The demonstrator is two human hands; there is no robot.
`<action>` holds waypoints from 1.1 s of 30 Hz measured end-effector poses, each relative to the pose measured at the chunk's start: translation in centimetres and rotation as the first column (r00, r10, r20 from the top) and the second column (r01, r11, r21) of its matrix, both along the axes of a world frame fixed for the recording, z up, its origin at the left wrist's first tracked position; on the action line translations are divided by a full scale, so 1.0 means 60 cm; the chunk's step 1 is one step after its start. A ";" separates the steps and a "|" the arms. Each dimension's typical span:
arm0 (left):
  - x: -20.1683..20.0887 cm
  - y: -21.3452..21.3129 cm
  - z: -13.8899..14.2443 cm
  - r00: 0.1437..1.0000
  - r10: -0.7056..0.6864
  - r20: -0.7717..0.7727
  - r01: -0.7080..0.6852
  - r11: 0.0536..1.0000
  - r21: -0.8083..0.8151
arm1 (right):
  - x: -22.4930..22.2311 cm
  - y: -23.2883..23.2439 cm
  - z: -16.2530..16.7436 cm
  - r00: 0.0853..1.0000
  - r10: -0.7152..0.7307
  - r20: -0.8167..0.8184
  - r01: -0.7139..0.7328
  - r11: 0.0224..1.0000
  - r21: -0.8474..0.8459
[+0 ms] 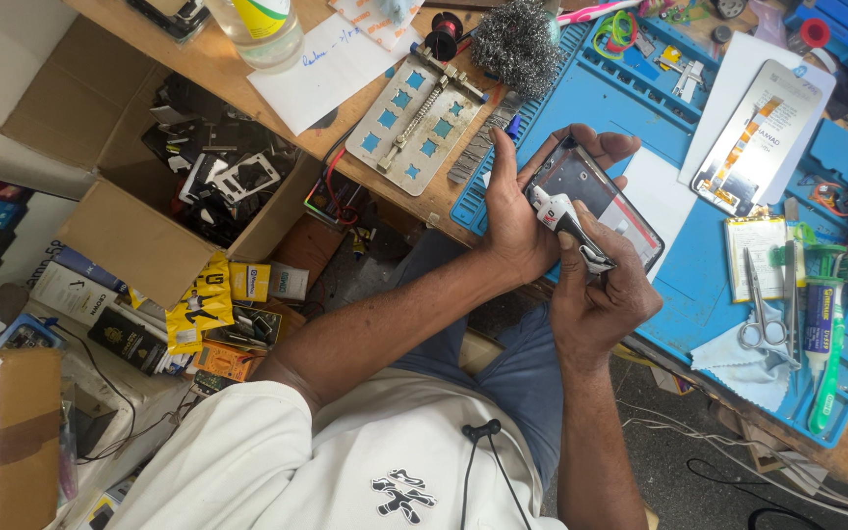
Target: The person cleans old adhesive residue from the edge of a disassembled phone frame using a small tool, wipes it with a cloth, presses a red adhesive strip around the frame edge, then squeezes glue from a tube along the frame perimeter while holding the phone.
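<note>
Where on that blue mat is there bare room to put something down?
Bare mat lies between the phone frame in the hands and the scissors. The right edge by the glue tubes and the top trays are crowded.

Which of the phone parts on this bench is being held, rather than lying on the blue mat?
The dark phone frame, gripped by the left hand while the right hand presses a small tube to it. The white-backed screen panel lies untouched.

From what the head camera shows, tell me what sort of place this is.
Probably a phone repair bench: a blue silicone work mat, a perforated metal clamping jig, and a cardboard box of black phone frames.
</note>
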State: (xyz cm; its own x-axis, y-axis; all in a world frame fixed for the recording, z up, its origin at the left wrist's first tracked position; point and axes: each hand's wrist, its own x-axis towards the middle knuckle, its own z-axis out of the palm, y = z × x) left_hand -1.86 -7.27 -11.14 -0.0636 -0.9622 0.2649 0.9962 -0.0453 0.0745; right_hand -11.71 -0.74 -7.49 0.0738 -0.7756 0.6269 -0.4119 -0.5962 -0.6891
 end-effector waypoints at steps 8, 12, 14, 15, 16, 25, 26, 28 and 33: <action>0.001 0.002 -0.005 1.000 0.000 0.002 0.000 1.000 -0.019 | 0.002 0.003 -0.003 1.000 0.016 0.015 -0.016 1.000 0.005; 0.001 0.002 -0.006 1.000 -0.004 -0.001 0.004 1.000 -0.017 | 0.002 0.002 -0.004 0.999 0.029 0.029 -0.030 1.000 0.010; 0.001 0.004 -0.007 1.000 -0.011 -0.015 0.011 1.000 -0.023 | 0.002 0.004 -0.005 1.000 0.014 0.010 -0.014 1.000 0.004; 0.001 0.005 -0.008 1.000 -0.014 -0.028 0.013 0.999 -0.029 | 0.001 0.005 -0.004 1.000 0.007 0.001 -0.007 1.000 0.001; 0.001 0.005 -0.008 0.999 -0.017 -0.041 0.015 0.999 -0.037 | 0.001 0.006 -0.004 1.000 -0.001 0.004 0.001 1.000 0.015; 0.001 0.006 -0.009 0.999 -0.029 -0.044 0.028 0.999 -0.026 | 0.001 0.008 -0.003 1.000 0.014 0.017 -0.014 1.000 0.017; 0.001 0.006 -0.009 0.999 -0.031 -0.040 0.031 0.999 -0.020 | 0.001 0.008 -0.003 1.000 0.015 0.018 -0.015 1.000 0.019; 0.001 0.006 -0.009 0.997 -0.037 -0.064 0.033 0.998 -0.052 | 0.001 0.009 -0.002 1.000 0.012 0.011 -0.012 1.000 0.016; 0.001 0.005 -0.012 0.995 -0.049 -0.084 0.042 0.995 -0.088 | 0.001 0.009 0.000 1.000 0.006 0.002 -0.006 1.000 0.012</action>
State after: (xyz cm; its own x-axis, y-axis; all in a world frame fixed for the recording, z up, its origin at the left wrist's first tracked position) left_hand -1.78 -6.98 -11.83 -0.0803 -0.9323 0.3527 0.9961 -0.0880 -0.0059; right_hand -11.66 -0.19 -7.48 0.0772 -0.7826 0.6178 -0.4069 -0.5904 -0.6970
